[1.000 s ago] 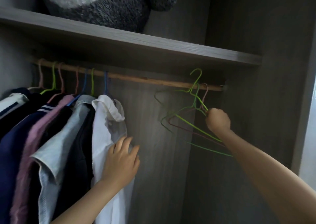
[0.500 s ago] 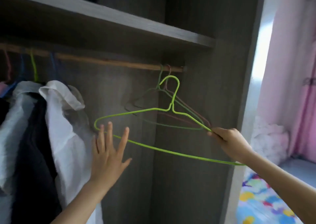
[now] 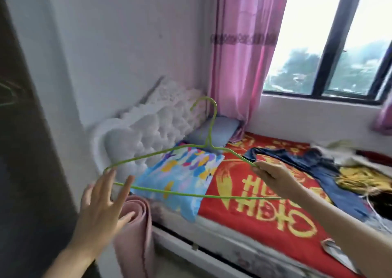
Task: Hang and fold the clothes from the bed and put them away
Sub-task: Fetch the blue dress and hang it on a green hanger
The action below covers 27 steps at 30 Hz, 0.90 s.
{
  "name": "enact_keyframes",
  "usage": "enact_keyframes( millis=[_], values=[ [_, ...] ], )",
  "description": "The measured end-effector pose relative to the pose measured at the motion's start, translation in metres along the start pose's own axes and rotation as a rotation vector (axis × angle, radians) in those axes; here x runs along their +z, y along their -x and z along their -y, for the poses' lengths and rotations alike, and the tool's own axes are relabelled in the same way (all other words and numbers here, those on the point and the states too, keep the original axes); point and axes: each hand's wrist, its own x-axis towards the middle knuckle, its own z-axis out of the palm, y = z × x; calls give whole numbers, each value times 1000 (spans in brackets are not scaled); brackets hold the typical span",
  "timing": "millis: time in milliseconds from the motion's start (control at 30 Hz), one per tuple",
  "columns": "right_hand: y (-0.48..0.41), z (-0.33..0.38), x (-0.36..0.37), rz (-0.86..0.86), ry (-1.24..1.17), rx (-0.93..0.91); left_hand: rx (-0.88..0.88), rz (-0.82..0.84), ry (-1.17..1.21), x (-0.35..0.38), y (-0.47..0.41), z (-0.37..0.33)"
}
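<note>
While the right hand (image 3: pixel 273 175) pinches one sloping shoulder of a thin green wire hanger (image 3: pixel 169 192) between thumb and fingertips, the left hand (image 3: pixel 101 205) is spread flat with straight fingers just beside the hanger's far corner; whether it touches the wire I cannot tell. One hanger is held out in the air in front of the bed (image 3: pixel 212 226), hook pointing up, and it carries no garment.

A red blanket (image 3: pixel 214 210) with large yellow characters covers the mattress. On it, towards the window side, the clothes lie in a loose crumpled heap: a dark blue denim piece (image 3: pixel 331 182), a yellow and black piece (image 3: pixel 360 180) and a pale piece (image 3: pixel 339 148) behind them, three that can be told apart.

Two pillows lie at the head end: a smooth one (image 3: pixel 182 171) printed in bright blotches on blue, and a plain grey-blue one (image 3: pixel 220 129) behind it. They lean near a white, button-tufted padded headboard (image 3: pixel 148 129). One pink rolled mat (image 3: pixel 135 224) stands between the bed and the dark wardrobe side (image 3: pixel 25 150). A thin pink curtain (image 3: pixel 239 55) hangs beside the dark-framed window (image 3: pixel 331 44).
</note>
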Motion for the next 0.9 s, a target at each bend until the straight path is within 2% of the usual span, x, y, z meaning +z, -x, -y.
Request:
enact_keyframes(
  millis=[167,200,300,433,567,600,667,733,900],
  values=[
    [73,-107,-84,94,64,142,118,-53,172,89,-71,-128],
    [88,-123,-99,96,77,172,158,-10,203,107,-87,-154],
    [135,-160,-136,87,111,251,229,251,311,147,-120,-233],
    [191,-207,-167,68,233,370,302,349,410,188,-147,-314],
    [241,-245,-179,32,540,506,402,567,455,226,-154,-383],
    [249,-251,-179,45,590,605,414,602,474,237,-153,-398],
    [260,-272,-173,87,559,849,436,632,514,256,-156,-421],
    [265,-294,-167,111,481,1015,445,675,544,280,-160,-441],
    [258,-360,-145,169,443,1150,431,816,553,351,-177,-472]
  ],
)
